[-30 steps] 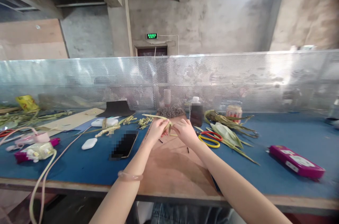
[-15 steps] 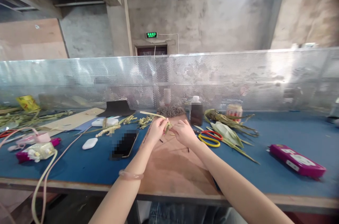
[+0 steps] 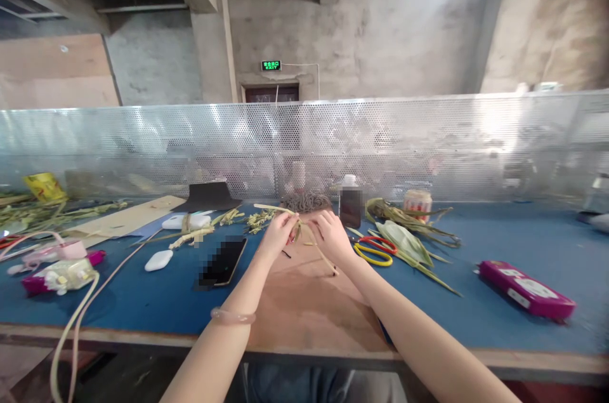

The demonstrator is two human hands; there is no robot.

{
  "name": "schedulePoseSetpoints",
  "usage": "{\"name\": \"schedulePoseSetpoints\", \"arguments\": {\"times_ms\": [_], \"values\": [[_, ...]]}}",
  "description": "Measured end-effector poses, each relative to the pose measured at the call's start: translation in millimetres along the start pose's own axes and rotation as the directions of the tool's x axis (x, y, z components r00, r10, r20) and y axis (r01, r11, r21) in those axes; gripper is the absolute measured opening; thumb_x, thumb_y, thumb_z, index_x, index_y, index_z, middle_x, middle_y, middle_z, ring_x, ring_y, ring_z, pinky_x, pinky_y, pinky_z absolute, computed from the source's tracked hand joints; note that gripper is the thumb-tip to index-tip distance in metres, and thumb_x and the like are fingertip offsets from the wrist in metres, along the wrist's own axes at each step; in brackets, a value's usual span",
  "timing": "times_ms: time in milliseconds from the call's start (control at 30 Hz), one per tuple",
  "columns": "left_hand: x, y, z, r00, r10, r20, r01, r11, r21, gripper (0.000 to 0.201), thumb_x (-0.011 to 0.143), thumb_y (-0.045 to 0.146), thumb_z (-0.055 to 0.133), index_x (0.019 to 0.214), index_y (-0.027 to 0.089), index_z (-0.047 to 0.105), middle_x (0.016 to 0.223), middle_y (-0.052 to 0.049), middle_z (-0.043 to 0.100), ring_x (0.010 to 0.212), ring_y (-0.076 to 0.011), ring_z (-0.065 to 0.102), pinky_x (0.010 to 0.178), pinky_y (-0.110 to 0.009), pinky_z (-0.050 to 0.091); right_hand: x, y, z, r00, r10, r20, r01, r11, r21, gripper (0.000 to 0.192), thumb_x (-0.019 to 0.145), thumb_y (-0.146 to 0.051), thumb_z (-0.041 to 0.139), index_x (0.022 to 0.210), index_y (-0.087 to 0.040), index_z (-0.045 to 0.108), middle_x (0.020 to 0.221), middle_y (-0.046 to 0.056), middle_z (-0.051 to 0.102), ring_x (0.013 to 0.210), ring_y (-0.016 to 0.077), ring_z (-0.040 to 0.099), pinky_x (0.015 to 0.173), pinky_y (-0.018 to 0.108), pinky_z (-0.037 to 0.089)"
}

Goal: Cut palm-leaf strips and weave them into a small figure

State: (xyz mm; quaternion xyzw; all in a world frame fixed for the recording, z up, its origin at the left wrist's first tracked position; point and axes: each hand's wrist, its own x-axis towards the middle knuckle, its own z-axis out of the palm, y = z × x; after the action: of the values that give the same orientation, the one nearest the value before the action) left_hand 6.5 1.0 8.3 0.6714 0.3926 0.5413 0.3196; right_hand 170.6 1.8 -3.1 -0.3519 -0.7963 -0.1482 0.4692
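Observation:
My left hand and my right hand meet over a brown board on the blue table. Both pinch a thin pale-green leaf strip. One end of it sticks out to the left past my left fingers, and another length runs down to the right across the board under my right hand. A pink bangle rings my left wrist.
A phone lies left of the board, with white cases and cords beyond. Scissors, green leaves, a dark bottle and a magenta case lie to the right. A perforated metal screen backs the table.
My hands have drawn slightly apart, and a length of the strip now trails down to the right across the board. The view shifted a little.

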Motion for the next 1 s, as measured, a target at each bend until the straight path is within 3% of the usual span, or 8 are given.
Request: {"name": "schedulePoseSetpoints", "arguments": {"times_ms": [100,233,367,500,633,800,1000], "values": [[0,-1,0.1,0.999,-0.013,0.030,0.013,1.000,-0.021,0.035,0.080,0.051,0.051,0.070,0.019,0.044,0.047,0.006,0.041,0.038,-0.0074,0.035,0.040,-0.019,0.025,2,2,2,0.999,-0.031,0.012,0.029,0.989,0.144,0.020,0.091,-0.025,0.043,0.097,-0.017,0.060,0.095,0.009,0.060,0.091,0.0206,0.051,0.079,0.031,0.038],[3,-2,0.9,0.999,-0.026,0.045,0.029,0.996,-0.082,0.034,0.081,0.051,0.049,0.071,0.019,0.045,0.047,0.006,0.041,0.039,-0.0074,0.035,0.040,-0.019,0.024,0,6,10,0.997,-0.043,0.070,0.022,0.960,0.280,0.021,0.092,-0.019,0.040,0.091,-0.016,0.060,0.084,0.007,0.059,0.082,0.0177,0.053,0.075,0.027,0.042],[4,-2,-0.1,0.996,-0.052,0.067,0.059,0.994,-0.095,0.035,0.080,0.052,0.049,0.072,0.018,0.049,0.053,0.003,0.048,0.043,-0.0084,0.041,0.041,-0.020,0.028,-2,10,12,0.999,-0.002,0.049,-0.012,0.954,0.299,0.021,0.091,-0.019,0.039,0.091,-0.017,0.059,0.084,0.006,0.057,0.077,0.0163,0.055,0.071,0.026,0.042],[1,-1,-0.4,0.994,-0.039,0.099,0.041,0.999,-0.015,0.033,0.073,0.047,0.062,0.083,0.017,0.055,0.062,0.002,0.053,0.048,-0.0082,0.045,0.043,-0.019,0.031,0,12,9,0.999,0.009,0.043,-0.022,0.950,0.310,0.019,0.089,-0.017,0.040,0.089,-0.017,0.059,0.083,0.006,0.056,0.074,0.0156,0.054,0.069,0.026,0.043],[-1,0,0.1,0.995,0.005,0.097,-0.007,1.000,0.020,0.035,0.068,0.041,0.068,0.090,0.017,0.056,0.058,0.005,0.049,0.046,-0.0073,0.042,0.043,-0.018,0.030,2,10,9,0.995,0.066,0.076,-0.091,0.915,0.392,0.018,0.085,-0.017,0.042,0.089,-0.016,0.060,0.082,0.005,0.059,0.071,0.0144,0.054,0.066,0.026,0.043],[0,0,-0.1,0.993,0.045,0.105,-0.053,0.996,0.076,0.033,0.074,0.041,0.062,0.096,0.017,0.059,0.055,0.006,0.045,0.044,-0.0068,0.039,0.042,-0.018,0.029,1,7,12,0.940,0.262,0.220,-0.342,0.750,0.566,0.020,0.083,-0.027,0.045,0.092,-0.017,0.058,0.077,0.002,0.060,0.062,0.0125,0.052,0.058,0.025,0.044],[-1,1,2.2,0.994,0.026,0.105,-0.032,0.998,0.055,0.039,0.075,0.043,0.060,0.105,0.018,0.061,0.069,-0.001,0.056,0.053,-0.0104,0.050,0.038,-0.017,0.033,5,4,4,0.860,0.400,0.316,-0.484,0.446,0.753,0.025,0.077,-0.042,0.054,0.082,-0.018,0.056,0.069,-0.001,0.055,0.052,0.0082,0.045,0.049,0.021,0.040]]}}
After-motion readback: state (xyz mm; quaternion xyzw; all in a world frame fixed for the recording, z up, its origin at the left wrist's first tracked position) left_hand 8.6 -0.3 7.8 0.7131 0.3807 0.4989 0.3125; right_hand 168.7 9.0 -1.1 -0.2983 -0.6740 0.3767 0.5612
